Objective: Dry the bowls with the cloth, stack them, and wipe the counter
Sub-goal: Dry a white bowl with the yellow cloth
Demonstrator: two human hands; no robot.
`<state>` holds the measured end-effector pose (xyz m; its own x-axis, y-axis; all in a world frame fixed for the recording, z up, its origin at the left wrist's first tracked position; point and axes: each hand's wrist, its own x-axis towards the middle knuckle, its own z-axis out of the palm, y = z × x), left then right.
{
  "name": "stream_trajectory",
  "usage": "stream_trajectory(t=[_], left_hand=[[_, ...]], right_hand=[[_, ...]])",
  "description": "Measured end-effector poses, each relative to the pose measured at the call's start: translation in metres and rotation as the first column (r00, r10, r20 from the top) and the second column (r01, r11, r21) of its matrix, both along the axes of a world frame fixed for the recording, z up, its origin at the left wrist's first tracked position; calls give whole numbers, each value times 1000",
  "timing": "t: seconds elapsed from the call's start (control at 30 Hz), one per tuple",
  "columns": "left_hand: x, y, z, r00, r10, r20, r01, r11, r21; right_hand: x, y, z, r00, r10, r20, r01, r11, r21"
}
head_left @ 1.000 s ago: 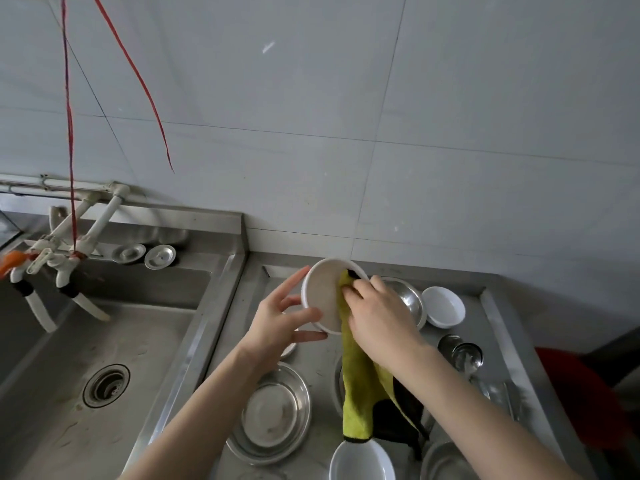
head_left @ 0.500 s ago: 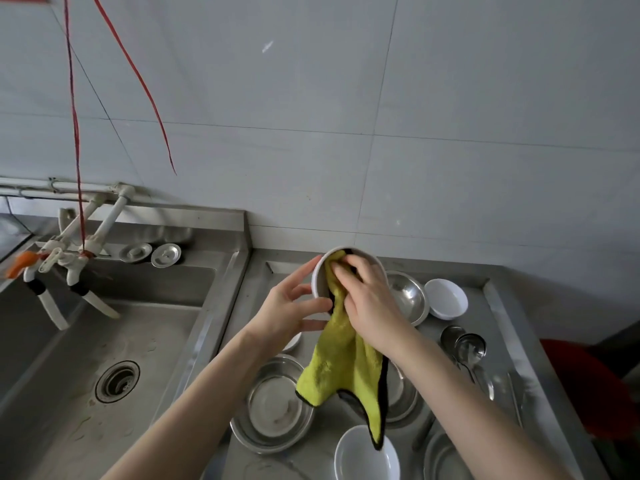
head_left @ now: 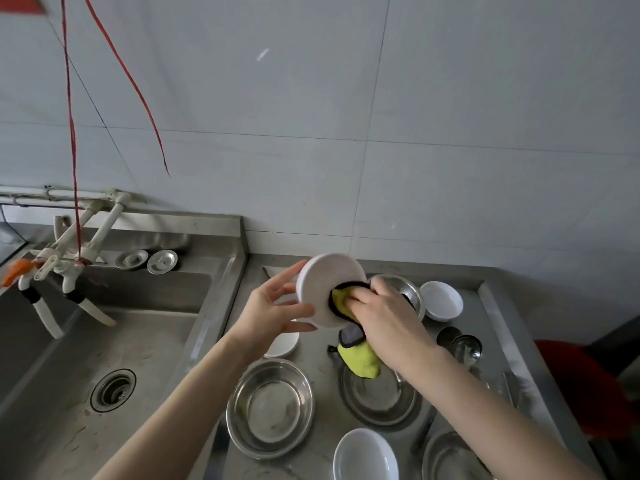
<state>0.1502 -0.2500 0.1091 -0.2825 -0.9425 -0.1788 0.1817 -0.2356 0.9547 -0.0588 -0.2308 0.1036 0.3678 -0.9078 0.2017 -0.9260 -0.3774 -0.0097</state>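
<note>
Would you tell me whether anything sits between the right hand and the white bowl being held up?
Only the cloth: the right hand presses its bunched yellow end against the bowl, and the rest hangs below. That is the drying tool, not an obstruction. The left hand grips the bowl's edge directly.

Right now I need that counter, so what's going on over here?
A person is drying a white bowl, held up on its side above the counter. The left hand holds the bowl by its edge, while the right hand presses a yellow cloth against the bowl. The steel bowls and other white bowls lie spread over the counter, none of them stacked yet.
</note>
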Motion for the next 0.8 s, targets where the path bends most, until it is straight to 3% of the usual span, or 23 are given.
stream_trajectory(t=[0.07,0.17,0.3,0.4,0.6,0.7,0.8], left_hand=[[-5,1,-1,1000,-13,-4,13,1000,14],[-9,1,0,998,-62,7,61,997,39],[-13,3,0,994,-112,-3,112,993,23],[-8,0,-1,995,-75,-57,75,997,-2],[1,-3,-1,997,-10,-72,10,1000,7],[1,-1,-1,999,-14,-42,15,1000,14],[-1,3,-1,998,-50,-26,51,998,31]], right_hand=[[3,-5,-2,998,-64,15,65,996,-68],[9,-8,5,995,-15,96,23,997,-79],[23,5,16,937,78,342,-91,996,24],[30,14,19,882,43,469,-151,969,195],[10,10,14,967,62,248,-103,982,157],[2,9,14,994,93,58,-94,995,15],[0,-4,13,998,17,55,-12,996,-83]])
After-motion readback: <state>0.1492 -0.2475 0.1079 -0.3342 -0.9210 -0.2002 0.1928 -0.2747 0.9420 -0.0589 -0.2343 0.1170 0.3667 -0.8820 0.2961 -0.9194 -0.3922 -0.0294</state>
